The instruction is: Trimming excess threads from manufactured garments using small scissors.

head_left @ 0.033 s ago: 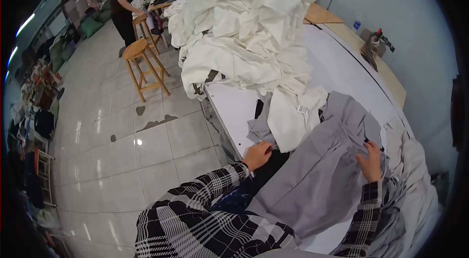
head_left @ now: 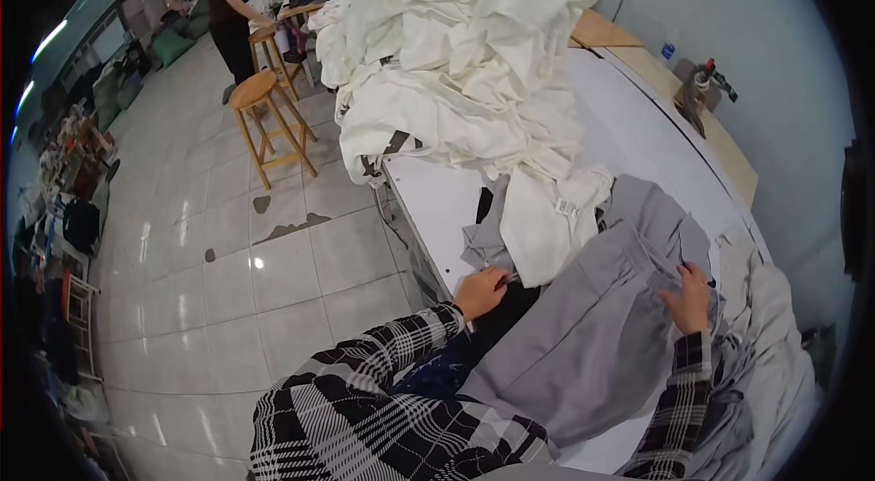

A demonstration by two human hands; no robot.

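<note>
A pair of light grey trousers (head_left: 583, 335) with a stitched waistband lies slantwise over the white table before me. On its right side, at the waist, my right hand (head_left: 688, 301) grips the cloth, thumb on top. My left hand (head_left: 480, 292) is at the table's left edge with its fingers pinched together; what they hold is hidden. Just beyond it are a black cloth (head_left: 510, 308) and the lower end of a white garment (head_left: 542, 230) with a small label. More grey cloth (head_left: 647, 208) lies bunched past the waistband.
A tall heap of white garments (head_left: 465, 53) fills the table's far part. Pale grey clothes (head_left: 775, 326) pile up at the right. Beside the wall stands a clamp-like tool (head_left: 697, 89). Wooden stools (head_left: 255, 91) are on the tiled floor at the left; a person (head_left: 230, 12) stands behind them.
</note>
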